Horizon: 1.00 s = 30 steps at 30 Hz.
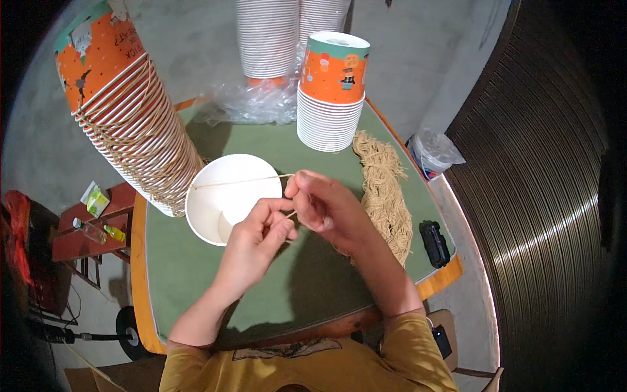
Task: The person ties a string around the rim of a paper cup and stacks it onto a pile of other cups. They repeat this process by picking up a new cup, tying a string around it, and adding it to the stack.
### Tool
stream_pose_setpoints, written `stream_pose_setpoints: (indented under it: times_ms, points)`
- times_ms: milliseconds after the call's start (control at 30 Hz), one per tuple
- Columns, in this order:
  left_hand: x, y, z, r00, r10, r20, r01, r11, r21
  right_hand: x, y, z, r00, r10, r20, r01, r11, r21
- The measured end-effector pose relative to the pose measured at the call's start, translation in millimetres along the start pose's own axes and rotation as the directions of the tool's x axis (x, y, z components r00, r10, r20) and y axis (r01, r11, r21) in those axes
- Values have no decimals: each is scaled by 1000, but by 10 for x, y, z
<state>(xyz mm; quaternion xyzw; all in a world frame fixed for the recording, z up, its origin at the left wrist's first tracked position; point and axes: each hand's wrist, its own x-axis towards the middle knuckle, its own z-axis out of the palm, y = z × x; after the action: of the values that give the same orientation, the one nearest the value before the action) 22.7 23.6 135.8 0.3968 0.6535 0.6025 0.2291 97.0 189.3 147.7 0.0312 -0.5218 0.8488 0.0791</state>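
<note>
A thin tan paper cord runs from the left rim of a white paper bucket across its opening to my right hand. The fingers of that hand are closed on the cord. Just lower, my left hand pinches a short piece of cord between thumb and fingertips, close to the right fingers. The bucket's open mouth faces me, with nothing visible inside. To the right of my right hand lies a thick bundle of tan cords. My fingers hide part of the cord between the hands.
A tall leaning stack of buckets with cords stands at left. Behind are a shorter stack of orange and white buckets and plastic-wrapped stacks. A black case lies at the right edge of the green table. Bottles stand on a red stool.
</note>
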Motion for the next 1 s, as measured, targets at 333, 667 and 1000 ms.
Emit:
stream_pose_setpoints:
  times_ms: [333,667,1000]
  points:
    - [8,95,-390,991,-51,-127,97,917,387,177,85,-326,964,42,-264,-105,967,-230]
    - [85,20,-248,929,353,-107,-180,687,704,86,101,-9,962,-237,-134,74,701,-709]
    - [109,16,-183,907,415,-68,-256,674,693,89,260,14,950,-306,58,240,601,-762]
